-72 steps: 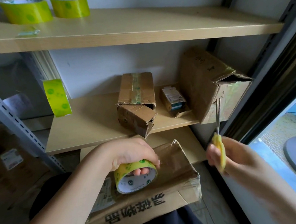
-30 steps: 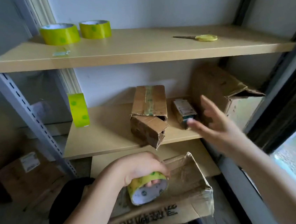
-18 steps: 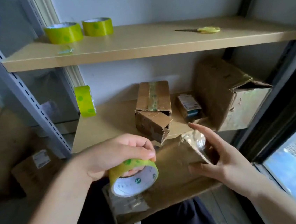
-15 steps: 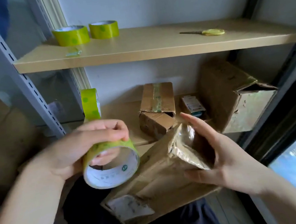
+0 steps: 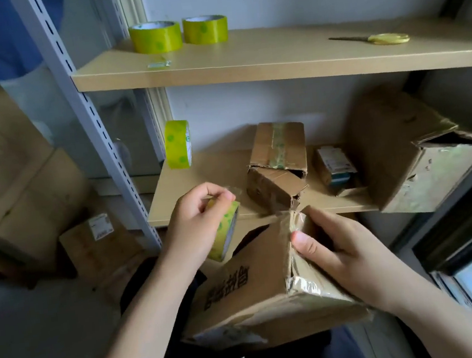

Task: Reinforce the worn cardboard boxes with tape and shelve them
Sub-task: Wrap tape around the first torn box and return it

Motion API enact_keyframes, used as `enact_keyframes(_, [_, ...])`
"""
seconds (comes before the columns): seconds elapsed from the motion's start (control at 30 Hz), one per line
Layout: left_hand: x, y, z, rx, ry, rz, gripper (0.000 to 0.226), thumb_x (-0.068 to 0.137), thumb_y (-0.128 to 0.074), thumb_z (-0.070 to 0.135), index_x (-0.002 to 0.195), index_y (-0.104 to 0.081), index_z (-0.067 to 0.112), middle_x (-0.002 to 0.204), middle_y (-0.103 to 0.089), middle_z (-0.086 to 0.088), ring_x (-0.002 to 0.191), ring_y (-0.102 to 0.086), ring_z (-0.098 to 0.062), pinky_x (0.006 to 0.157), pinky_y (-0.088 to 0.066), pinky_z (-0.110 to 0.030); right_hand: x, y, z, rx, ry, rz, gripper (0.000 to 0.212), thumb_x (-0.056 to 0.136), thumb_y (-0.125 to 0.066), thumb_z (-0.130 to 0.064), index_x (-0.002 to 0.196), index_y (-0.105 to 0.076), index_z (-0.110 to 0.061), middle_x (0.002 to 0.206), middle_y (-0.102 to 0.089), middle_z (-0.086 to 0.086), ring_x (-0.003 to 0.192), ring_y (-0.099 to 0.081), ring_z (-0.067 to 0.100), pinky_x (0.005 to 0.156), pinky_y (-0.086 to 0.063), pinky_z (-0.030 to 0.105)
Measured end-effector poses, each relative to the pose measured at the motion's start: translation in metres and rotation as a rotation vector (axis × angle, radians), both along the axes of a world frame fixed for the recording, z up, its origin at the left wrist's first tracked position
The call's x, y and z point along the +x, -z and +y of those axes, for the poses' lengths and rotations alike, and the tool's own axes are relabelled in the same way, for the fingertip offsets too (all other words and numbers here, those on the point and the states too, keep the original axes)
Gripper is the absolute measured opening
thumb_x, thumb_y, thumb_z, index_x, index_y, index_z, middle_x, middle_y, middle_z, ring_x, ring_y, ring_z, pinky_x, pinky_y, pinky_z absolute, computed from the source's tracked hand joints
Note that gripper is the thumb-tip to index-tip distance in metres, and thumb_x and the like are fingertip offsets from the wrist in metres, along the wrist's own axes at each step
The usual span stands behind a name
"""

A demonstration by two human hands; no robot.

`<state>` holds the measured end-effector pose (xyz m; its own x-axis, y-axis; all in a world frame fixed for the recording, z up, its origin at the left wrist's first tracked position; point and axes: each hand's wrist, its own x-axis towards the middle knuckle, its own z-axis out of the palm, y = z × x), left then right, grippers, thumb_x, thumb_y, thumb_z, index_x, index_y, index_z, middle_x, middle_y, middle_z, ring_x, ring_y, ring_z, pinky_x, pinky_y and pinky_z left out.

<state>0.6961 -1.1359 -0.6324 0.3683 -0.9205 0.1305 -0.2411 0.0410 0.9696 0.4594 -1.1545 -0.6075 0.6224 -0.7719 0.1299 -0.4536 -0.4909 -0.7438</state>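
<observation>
Left hand [image 5: 195, 221] fingers pinch the tape roll [image 5: 225, 232] — likely freeing its end; right hand [image 5: 344, 252] grips the worn box [image 5: 258, 287] flap shut — steadied on the lap.

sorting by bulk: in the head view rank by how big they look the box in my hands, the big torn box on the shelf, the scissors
1. box in hands, though nearness inflates it
2. big torn box, similar, unsure
3. scissors

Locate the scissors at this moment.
In the head view, the scissors lie on the right part of the top shelf, apart from both hands.
</observation>
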Motion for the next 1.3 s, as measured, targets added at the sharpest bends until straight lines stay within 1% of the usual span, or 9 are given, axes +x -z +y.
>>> enact_keyframes(0.13, [-0.014,0.002,-0.003,-0.067,0.043,-0.019,0.010,0.086,-0.062,0.037,0.081,-0.068,0.031,0.075,-0.068,0.008,0.071,-0.061,-0.002,0.065,-0.044,-0.011,-0.002,0.015,-0.004,-0.063,0.043,-0.052,0.012,0.088,-0.045,-0.058,0.092,-0.055,-0.054,0.078,-0.062,-0.021,0.072,-0.058,0.003,0.067,-0.041,0.023])
enact_keyframes(0.27, [-0.019,0.003,-0.005,-0.062,0.051,-0.031,0.012,0.094,-0.064,0.028,0.083,-0.069,0.027,0.076,-0.070,0.010,0.073,-0.064,0.000,0.064,-0.045,-0.007,-0.008,0.012,-0.014,-0.077,-0.104,-0.039,0.042,0.098,-0.045,-0.046,0.140,-0.045,-0.051,0.107,-0.064,-0.028,0.100,-0.063,0.000,0.085,-0.047,0.018])
enact_keyframes(0.4, [-0.020,0.004,-0.004,-0.044,0.041,-0.022,0.011,0.092,-0.063,0.032,0.082,-0.068,0.029,0.079,-0.071,0.007,0.075,-0.065,-0.007,0.066,-0.045,-0.011,-0.009,0.007,-0.027,-0.110,-0.214,-0.039,0.028,0.102,-0.049,-0.038,0.127,-0.059,-0.037,0.119,-0.067,-0.014,0.111,-0.064,0.011,0.091,-0.051,0.038])
enact_keyframes(0.53, [-0.020,0.007,-0.003,-0.024,0.047,-0.027,0.015,0.096,-0.063,0.025,0.082,-0.068,0.029,0.077,-0.070,0.009,0.072,-0.063,0.000,0.063,-0.045,-0.007,-0.012,0.005,-0.031,0.099,-0.315,-0.215,0.032,0.097,-0.056,-0.029,0.120,-0.068,-0.009,0.083,-0.069,-0.023,0.062,-0.059,-0.010,0.059,-0.041,0.002])
enact_keyframes(0.7, [-0.015,-0.001,-0.004,-0.036,0.047,-0.001,0.016,0.096,-0.064,0.023,0.082,-0.069,0.027,0.069,-0.065,0.011,0.065,-0.058,-0.002,0.062,-0.045,-0.015,-0.013,0.002,-0.039,0.137,-0.282,-0.275,0.030,0.091,-0.061,-0.023,0.112,-0.073,-0.006,0.056,-0.053,-0.023,0.043,-0.040,-0.006,0.048,-0.029,0.004])
enact_keyframes(0.8, [-0.005,-0.010,-0.002,-0.064,0.048,0.017,0.012,0.093,-0.064,0.026,0.082,-0.070,0.025,0.074,-0.067,0.009,0.069,-0.059,-0.002,0.064,-0.044,-0.013,-0.007,-0.009,-0.043,0.098,-0.292,-0.177,0.024,0.088,-0.069,-0.020,0.110,-0.076,-0.013,0.077,-0.071,-0.021,0.065,-0.063,-0.005,0.062,-0.052,0.015])
enact_keyframes(0.9, [0.006,-0.018,0.005,-0.064,0.024,0.054,0.011,0.086,-0.064,0.035,0.080,-0.072,0.028,0.076,-0.069,0.010,0.070,-0.061,-0.003,0.067,-0.046,-0.018,0.010,-0.012,-0.037,0.093,-0.369,-0.091,0.021,0.088,-0.072,-0.009,0.108,-0.077,-0.010,0.083,-0.069,-0.032,0.073,-0.064,-0.014,0.069,-0.047,0.004])
enact_keyframes(1.03, [0.018,-0.022,0.017,-0.046,0.025,0.048,0.012,0.083,-0.065,0.039,0.080,-0.073,0.031,0.082,-0.072,0.010,0.078,-0.065,-0.001,0.075,-0.043,-0.026,0.043,-0.008,-0.025,0.047,-0.420,0.023,0.023,0.088,-0.074,-0.022,0.112,-0.076,-0.024,0.103,-0.074,-0.020,0.097,-0.068,-0.005,0.088,-0.054,0.022])
enact_keyframes(1.3, [0.028,-0.019,0.029,0.005,0.039,0.090,0.013,0.082,-0.065,0.036,0.079,-0.074,0.027,0.076,-0.070,0.008,0.067,-0.062,-0.003,0.068,-0.042,-0.032,0.038,-0.010,-0.024,-0.158,-0.428,0.282,0.078,0.066,-0.070,-0.074,0.136,-0.051,-0.045,0.123,-0.063,-0.024,0.109,-0.056,-0.011,0.091,-0.046,0.013])
